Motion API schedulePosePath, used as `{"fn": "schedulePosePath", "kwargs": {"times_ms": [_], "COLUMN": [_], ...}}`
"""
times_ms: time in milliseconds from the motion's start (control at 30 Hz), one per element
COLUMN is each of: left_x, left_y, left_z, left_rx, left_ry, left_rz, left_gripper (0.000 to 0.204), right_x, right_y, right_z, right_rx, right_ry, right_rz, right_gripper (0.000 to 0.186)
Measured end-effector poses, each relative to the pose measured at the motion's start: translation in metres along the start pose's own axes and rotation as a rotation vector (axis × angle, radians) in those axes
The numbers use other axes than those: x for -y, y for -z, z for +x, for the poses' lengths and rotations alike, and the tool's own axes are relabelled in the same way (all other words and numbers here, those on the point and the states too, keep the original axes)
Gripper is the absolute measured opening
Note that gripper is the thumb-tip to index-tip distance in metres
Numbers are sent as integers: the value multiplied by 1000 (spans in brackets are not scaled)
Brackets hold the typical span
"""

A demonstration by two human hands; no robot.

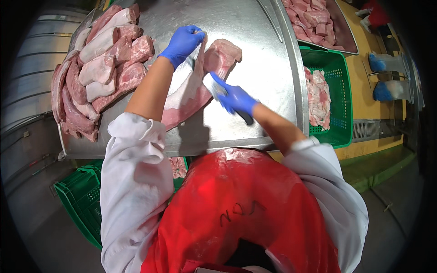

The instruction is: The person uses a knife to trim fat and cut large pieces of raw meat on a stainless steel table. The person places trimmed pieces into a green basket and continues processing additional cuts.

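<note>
A long slab of pale pink meat (200,93) with a white fat layer lies on the steel worktable (261,59) in front of me. My left hand (184,44), in a blue glove, is closed at its far end, fingertips pinching a strip along the slab's edge. Over the slab's right side is my blue-gloved right hand (236,98), wrapped round a knife (246,118). The dark handle end sticks out below the fist. A bright, blurred patch by the fingers partly hides the blade, and I cannot tell whether it touches the meat.
Several meat slabs (107,59) are piled on the table's left. On the right stand a green crate (342,100) with trimmings and a metal tray (348,27) of meat pieces. Another green crate (79,200) sits below left. A long thin metal rod (269,18) lies at the far edge.
</note>
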State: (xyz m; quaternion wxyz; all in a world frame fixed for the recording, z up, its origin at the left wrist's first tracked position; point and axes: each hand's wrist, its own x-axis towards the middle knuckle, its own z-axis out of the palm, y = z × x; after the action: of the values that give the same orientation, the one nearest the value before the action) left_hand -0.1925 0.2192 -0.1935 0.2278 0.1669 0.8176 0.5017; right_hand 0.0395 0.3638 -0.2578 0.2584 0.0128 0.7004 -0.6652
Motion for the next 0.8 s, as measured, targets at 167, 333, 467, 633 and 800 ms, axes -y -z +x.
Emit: {"fn": "schedulePosePath", "kwargs": {"times_ms": [167,333,467,633,800], "left_x": [-22,-37,-45,-74,-81], "left_y": [3,6,20,4,28], "left_z": [-19,-27,-44,-69,-83], "left_rx": [100,65,63,63,52], "left_ry": [4,-32,-53,-82,-128], "left_rz": [-171,-123,-255,-195,-309], "left_gripper": [15,14,15,15,12], "right_x": [-4,27,-9,29,-14], "right_y": [-11,-32,-54,-74,-136], "right_z": [-39,12,-57,47,-34], "right_rx": [52,-16,66,-155,-111], "right_ry": [7,15,44,20,139], "right_rz": [-90,-45,-63,52,-151], "right_gripper": [72,72,75,73,81]}}
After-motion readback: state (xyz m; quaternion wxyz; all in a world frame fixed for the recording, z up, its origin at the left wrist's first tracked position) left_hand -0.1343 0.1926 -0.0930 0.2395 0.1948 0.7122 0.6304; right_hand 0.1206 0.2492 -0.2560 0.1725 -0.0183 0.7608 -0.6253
